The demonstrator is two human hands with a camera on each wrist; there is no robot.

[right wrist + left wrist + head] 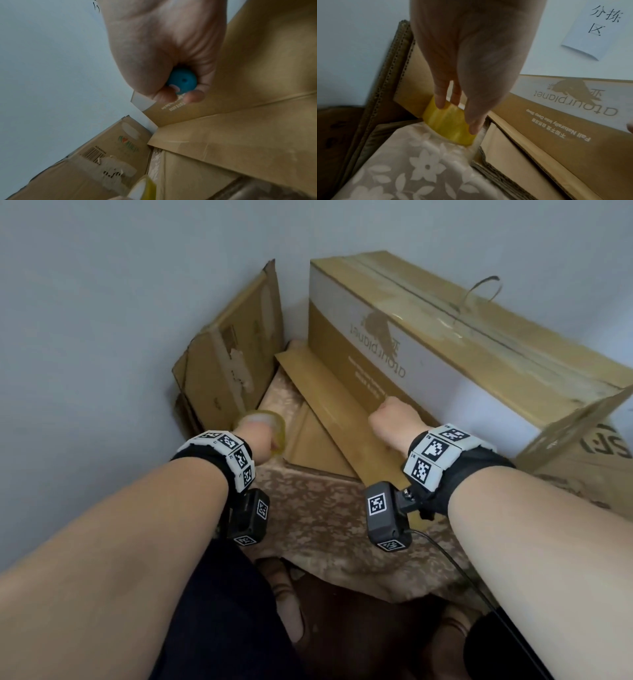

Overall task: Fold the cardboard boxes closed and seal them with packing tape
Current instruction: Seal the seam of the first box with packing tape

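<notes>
Both hands reach forward and down over an open cardboard box. Left hand [258,436] holds a roll of yellowish packing tape [448,122], fingers [440,100] and thumb curled across its outer face. Right hand [394,424] is closed in a fist around a small blue rounded object [181,82]; only its end shows, so what it is cannot be told.

Below the hands sits the open box [329,440], its brown flaps [342,405] partly folded inward at a slant. Inside it, a grey-beige fabric with a white flower pattern [412,166] lies under the tape roll and beside the flaps. The right fist hovers at or just above the long flap, next to the neighbouring carton; contact cannot be told.

To the left, a worn, flattened cardboard box [229,361] with torn label patches and a barcode leans upright against the pale wall [102,285].

Behind the open box, to the right, stands a large closed carton [462,354], brown with a white band printed "atourplanet", upside down from this side. A strip of tape runs along its top seam. On the wall beyond hangs a white paper with handwritten characters [597,28].
</notes>
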